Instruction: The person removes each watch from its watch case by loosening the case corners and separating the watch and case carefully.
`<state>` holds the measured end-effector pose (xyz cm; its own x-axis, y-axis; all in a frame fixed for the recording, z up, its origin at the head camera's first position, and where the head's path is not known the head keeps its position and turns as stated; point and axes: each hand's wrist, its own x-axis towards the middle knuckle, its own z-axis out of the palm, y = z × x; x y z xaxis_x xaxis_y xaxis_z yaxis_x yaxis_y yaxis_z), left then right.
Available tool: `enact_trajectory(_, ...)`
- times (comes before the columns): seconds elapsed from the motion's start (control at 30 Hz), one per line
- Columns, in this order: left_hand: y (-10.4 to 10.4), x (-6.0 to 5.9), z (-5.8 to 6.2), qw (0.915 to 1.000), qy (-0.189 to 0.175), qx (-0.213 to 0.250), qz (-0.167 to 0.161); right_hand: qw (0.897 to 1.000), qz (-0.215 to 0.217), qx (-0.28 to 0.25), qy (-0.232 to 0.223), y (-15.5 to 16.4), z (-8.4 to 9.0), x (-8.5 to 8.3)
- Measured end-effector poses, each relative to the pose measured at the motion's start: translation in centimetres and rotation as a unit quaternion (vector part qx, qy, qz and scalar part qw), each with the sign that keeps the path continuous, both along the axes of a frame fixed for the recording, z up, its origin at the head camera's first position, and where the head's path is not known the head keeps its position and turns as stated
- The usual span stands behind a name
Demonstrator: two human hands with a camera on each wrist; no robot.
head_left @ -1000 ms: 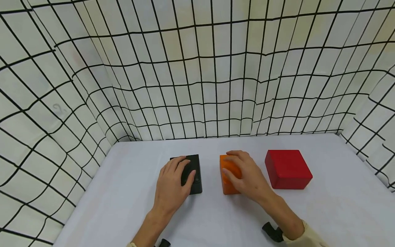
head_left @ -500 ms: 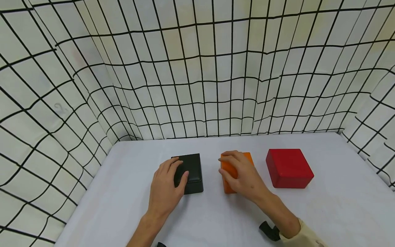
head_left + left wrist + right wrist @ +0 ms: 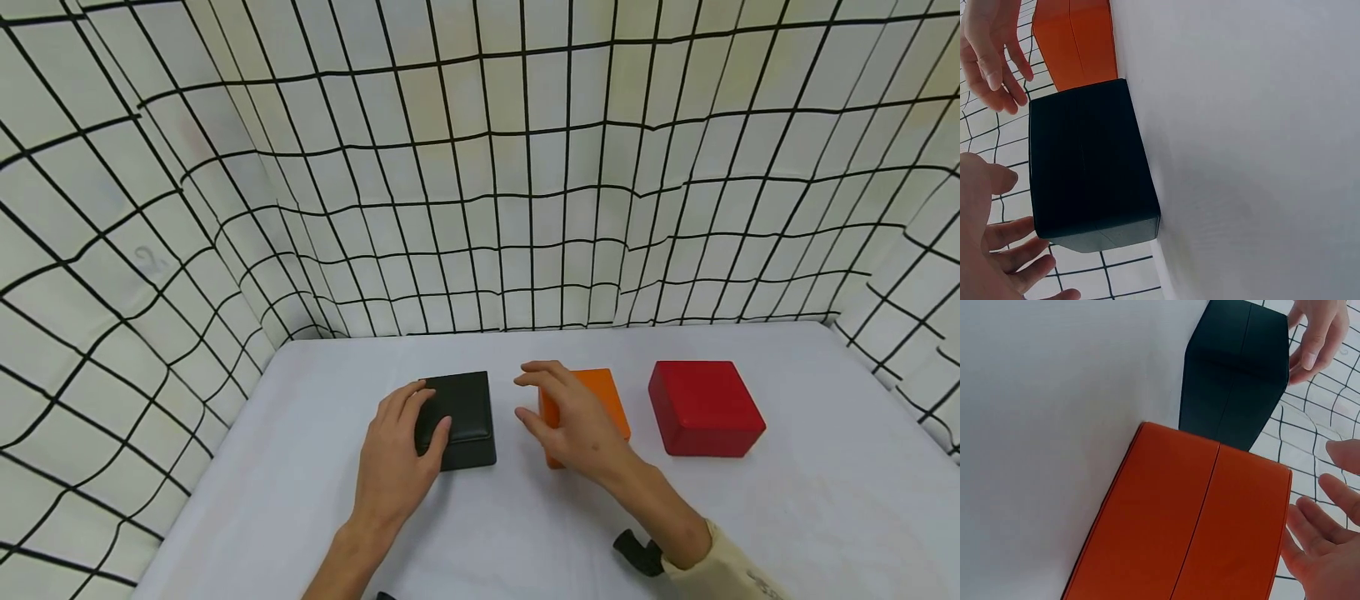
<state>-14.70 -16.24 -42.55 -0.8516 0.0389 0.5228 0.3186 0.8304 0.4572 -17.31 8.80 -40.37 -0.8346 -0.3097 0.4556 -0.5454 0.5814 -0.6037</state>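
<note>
A dark, nearly black box [image 3: 468, 404] with a lid seam stands on the white table. My left hand [image 3: 393, 454] is over its left side, fingers loosely bent and thumb apart; in the left wrist view the fingertips [image 3: 1022, 250] lie right at the box's edge. To the right is an orange box [image 3: 606, 396], partly hidden by my right hand [image 3: 577, 421]. That hand reaches across the orange box's left part, its thumb and fingers spread past the left edge with nothing between them. In the right wrist view the orange box [image 3: 1191, 519] shows a seam down its side.
A red box [image 3: 705, 408] stands on the white table [image 3: 525, 533] right of the orange one. White walls with a black grid [image 3: 510, 192] rise behind and beside the table. Black wrist-worn pieces [image 3: 637, 552] show below the right forearm.
My left hand has drawn left across the dark box, baring more of its lid. My right hand has slid left over the orange box, uncovering its right side. All three boxes stay put.
</note>
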Motion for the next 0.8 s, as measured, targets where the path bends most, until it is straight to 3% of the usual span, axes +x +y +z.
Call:
enact_trajectory(0.2,-0.4,0.1,-0.1,0.9998,-0.018,0.007,0.007,1.0,0.007,0.002,-0.007,-0.4,0.1,-0.1)
enact_trajectory(0.63,-1.1,0.1,0.1,0.9919,-0.111,0.059,0.015,1.0,0.016,0.0,-0.017,-1.0,0.2,-0.6)
enact_trajectory(0.8,-1.1,0.2,0.0,0.9873,-0.139,0.075,0.015,0.999,0.017,0.007,-0.045,-1.3,0.2,-0.8)
